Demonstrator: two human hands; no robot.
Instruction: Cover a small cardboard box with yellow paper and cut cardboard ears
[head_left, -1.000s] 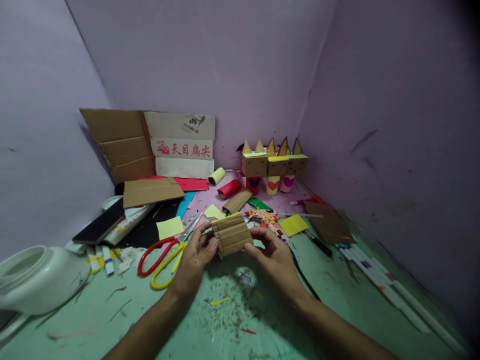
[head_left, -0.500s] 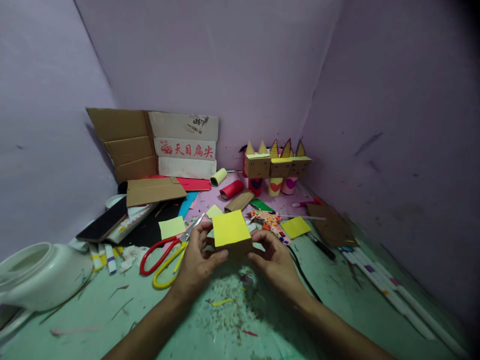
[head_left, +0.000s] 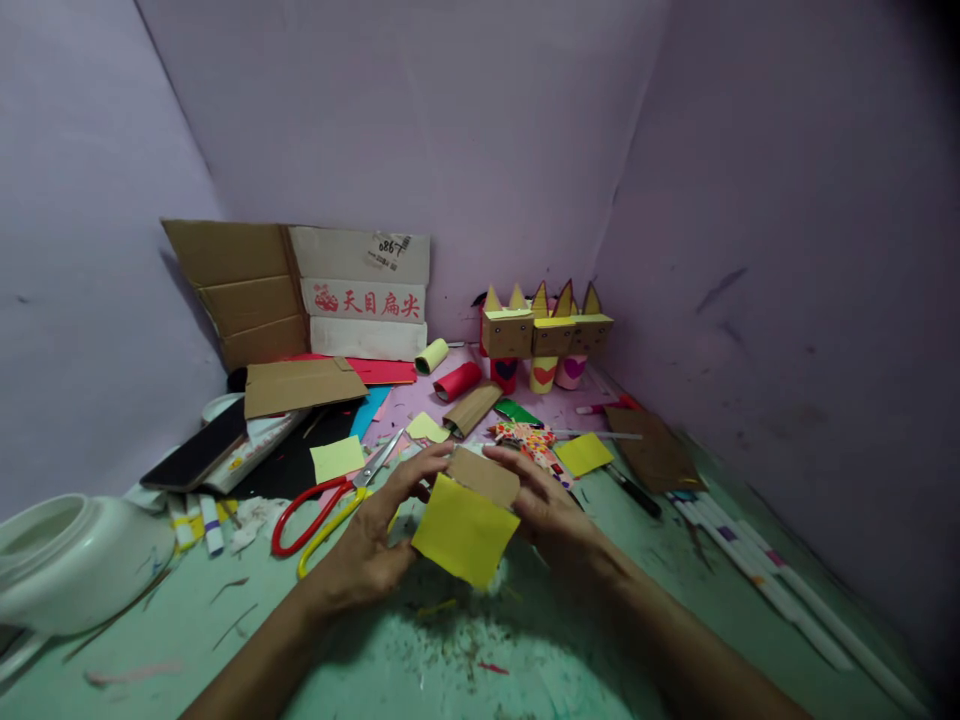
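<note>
A small cardboard box (head_left: 486,478) with a yellow paper square (head_left: 466,530) on one face is held between my hands above the table. It is tilted, so the yellow face points toward me and a bare brown face shows behind it. My left hand (head_left: 386,530) grips its left side, thumb near the yellow corner. From the right, my right hand (head_left: 551,515) holds the opposite side, its thumb hidden behind the box. Close to my left hand lie scissors (head_left: 319,515) with red and yellow handles, blades apart. Some fingertips are hidden by the box.
Cardboard animal figures (head_left: 551,340) stand at the back. A red paper tube (head_left: 457,381), a yellow sticky note (head_left: 583,455) and a craft knife (head_left: 636,492) lie nearby. White markers (head_left: 772,580) lie right; a white pot (head_left: 79,560) stands left. A cardboard sheet (head_left: 360,290) leans on the wall.
The box has tipped toward me, turning its yellow top to face me and exposing a brown side behind. Both hands have rotated with it, fingers now higher over the far edge.
</note>
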